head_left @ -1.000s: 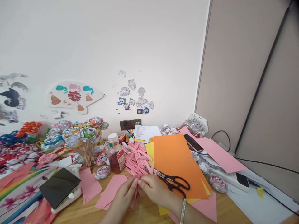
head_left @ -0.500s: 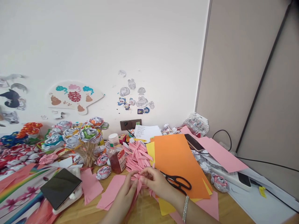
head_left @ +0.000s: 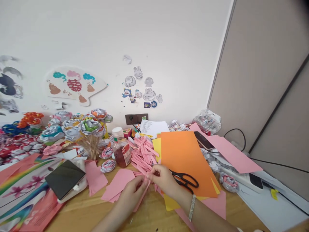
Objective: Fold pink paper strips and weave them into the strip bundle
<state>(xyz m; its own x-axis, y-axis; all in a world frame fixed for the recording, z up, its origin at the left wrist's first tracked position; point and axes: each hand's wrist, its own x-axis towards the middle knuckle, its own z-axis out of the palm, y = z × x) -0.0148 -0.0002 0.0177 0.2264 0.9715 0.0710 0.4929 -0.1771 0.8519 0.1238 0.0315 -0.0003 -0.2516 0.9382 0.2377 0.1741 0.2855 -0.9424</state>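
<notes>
Between the fingertips of both hands is a narrow pink paper strip (head_left: 142, 199), slanting down toward the table. My left hand (head_left: 132, 190) pinches it from the left, while my right hand (head_left: 162, 178) pinches its upper end. Just beyond my fingers lies a heap of folded pink paper strips (head_left: 145, 151). Black-handled scissors (head_left: 185, 180) rest on orange paper (head_left: 183, 158) beside my right hand; their blades are partly hidden by it. Pink paper pieces (head_left: 120, 183) lie flat to the left of my left hand.
A bottle with red-brown contents (head_left: 122, 153) stands behind the pink pieces. Paper flowers on sticks (head_left: 90, 129) crowd the back left, near a dark tablet-like device (head_left: 65, 178). A phone (head_left: 203, 140), power strip (head_left: 246, 178) and cables occupy the right side.
My hands have drawn slightly apart, and the pink paper between them now shows as a straighter slanting strip. The camera view has tilted down a little.
</notes>
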